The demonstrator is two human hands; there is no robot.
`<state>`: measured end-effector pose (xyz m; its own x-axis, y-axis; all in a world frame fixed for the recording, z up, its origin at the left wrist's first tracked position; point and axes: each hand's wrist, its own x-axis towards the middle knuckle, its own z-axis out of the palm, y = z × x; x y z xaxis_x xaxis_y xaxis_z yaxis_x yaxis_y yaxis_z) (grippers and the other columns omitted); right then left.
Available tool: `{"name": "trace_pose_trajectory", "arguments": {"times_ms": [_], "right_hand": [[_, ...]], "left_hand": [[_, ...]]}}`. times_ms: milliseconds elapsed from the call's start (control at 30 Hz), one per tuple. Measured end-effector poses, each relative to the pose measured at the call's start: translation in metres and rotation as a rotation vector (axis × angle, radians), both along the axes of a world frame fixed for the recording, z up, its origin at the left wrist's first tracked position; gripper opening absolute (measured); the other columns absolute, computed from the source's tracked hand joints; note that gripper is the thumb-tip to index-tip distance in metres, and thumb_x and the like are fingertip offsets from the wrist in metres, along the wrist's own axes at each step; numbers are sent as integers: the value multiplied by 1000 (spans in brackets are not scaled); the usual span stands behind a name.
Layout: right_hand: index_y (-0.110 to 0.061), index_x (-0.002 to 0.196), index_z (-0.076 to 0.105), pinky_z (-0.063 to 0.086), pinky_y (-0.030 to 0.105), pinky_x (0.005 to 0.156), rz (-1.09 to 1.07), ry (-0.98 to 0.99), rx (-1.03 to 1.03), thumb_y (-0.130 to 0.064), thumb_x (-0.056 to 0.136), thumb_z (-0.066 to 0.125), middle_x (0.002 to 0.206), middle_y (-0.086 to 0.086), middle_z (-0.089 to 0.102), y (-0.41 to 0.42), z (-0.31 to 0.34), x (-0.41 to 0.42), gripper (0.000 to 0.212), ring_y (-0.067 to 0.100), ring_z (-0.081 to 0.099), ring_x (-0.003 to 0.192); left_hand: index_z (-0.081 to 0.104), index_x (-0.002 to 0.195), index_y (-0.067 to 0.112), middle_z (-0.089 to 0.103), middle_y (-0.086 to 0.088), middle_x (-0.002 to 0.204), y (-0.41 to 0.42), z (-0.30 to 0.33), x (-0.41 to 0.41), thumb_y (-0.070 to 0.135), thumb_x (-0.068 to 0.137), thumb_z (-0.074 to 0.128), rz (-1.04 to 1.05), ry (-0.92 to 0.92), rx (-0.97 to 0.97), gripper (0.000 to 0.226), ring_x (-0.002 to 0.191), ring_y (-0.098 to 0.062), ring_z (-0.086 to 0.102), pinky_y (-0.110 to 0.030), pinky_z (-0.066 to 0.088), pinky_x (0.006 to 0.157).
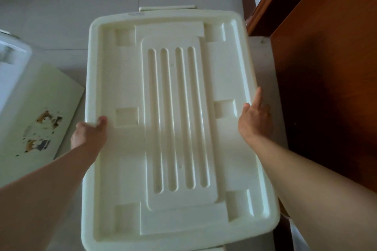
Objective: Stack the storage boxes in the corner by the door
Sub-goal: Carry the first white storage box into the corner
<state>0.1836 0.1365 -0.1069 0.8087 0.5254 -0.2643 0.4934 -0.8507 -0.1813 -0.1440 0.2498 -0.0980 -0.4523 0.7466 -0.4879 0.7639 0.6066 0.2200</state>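
Head view, only cam. Large cream storage box (pixel 179 112), lid on, fills centre of frame. Left hand (pixel 89 134) is clamped on the lid's left rim: thumb on top, fingers wrapped under and out of sight. Right hand (pixel 255 120) lies flat vs. the right rim, forefinger extended fwd along the edge, thumb on the lid. It presses more than grips; whether the lower fingers curl under I cannot tell.

Box position: between the two grips, running fwd from them. Brown wooden door (pixel 326 87) just outboard of the right grip. Tiled floor (pixel 61 6) beyond and left.

Step in hand, by judgement: the box is being carried or lowered into the corner by the door. Whether it is airborne, on the floor or already on a stack can't be determined.

Next move calls for: both sides level, right edge kept off the door, box squared to the wall before release.

Outboard of the left grip: pale green lid (pixel 40 112) with small printed figures, prob. a second box. Fwd of that, a clear container (pixel 12 63), cut by frame edge.

Hidden/unclear: box body and contents. Handle bar (pixel 167 8) visible at far end only. Near edge partly cropped. Pale strip at bottom frame, unidentified.
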Motion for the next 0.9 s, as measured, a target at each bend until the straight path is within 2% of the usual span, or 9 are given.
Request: {"name": "trace_pose_trajectory", "arguments": {"times_ms": [67,133,233,300,367,467,733,900], "right_hand": [[-14,147,23,42,45,91,-28,8,14,-31,99,35,134,24,45,2,-1,2,52,42,50,118],[-3,133,38,43,45,90,-53,17,30,-35,98,38,131,24,49,3,-2,5,47,42,51,117],[4,122,47,43,44,91,-108,68,48,-44,95,41,128,26,52,6,-2,12,55,41,52,117],[5,121,49,44,43,92,-143,92,63,-46,93,42,128,26,54,8,-1,14,59,41,53,117],[6,121,49,44,43,91,-153,105,62,-47,94,42,128,27,54,9,0,14,59,41,53,117],[6,122,47,43,43,93,-144,122,56,-46,94,40,129,28,53,10,3,13,59,42,52,118],[6,123,48,41,42,95,-106,106,26,-46,96,37,130,28,53,19,33,9,60,41,51,119],[6,122,50,42,42,93,-90,77,-17,-47,96,35,128,27,55,25,75,-3,60,41,53,118]], "left_hand": [[51,125,-11,56,-33,123,2,-2,-3,55,91,43,6,-4,-6,74,117,-45,52,-44,42,95],[53,124,-10,57,-31,121,3,-2,-4,59,88,45,40,-28,-1,77,116,-43,53,-44,44,93],[58,115,-9,60,-27,107,3,2,-2,56,88,50,80,-70,1,72,112,-41,55,-40,44,85],[61,109,-9,60,-25,98,3,3,-2,55,88,51,71,-98,-3,68,106,-40,58,-37,42,77],[61,112,-7,63,-26,107,4,2,-4,56,86,52,74,-116,1,69,104,-41,59,-37,42,76],[60,115,-6,63,-27,112,5,3,-7,57,85,55,67,-115,13,70,105,-41,59,-40,46,81],[57,118,-10,58,-29,121,17,35,-4,54,82,61,87,-96,54,74,117,-41,54,-43,45,93],[59,117,-8,60,-27,120,23,74,-17,56,78,65,110,-95,64,75,116,-40,55,-46,48,91]]}}
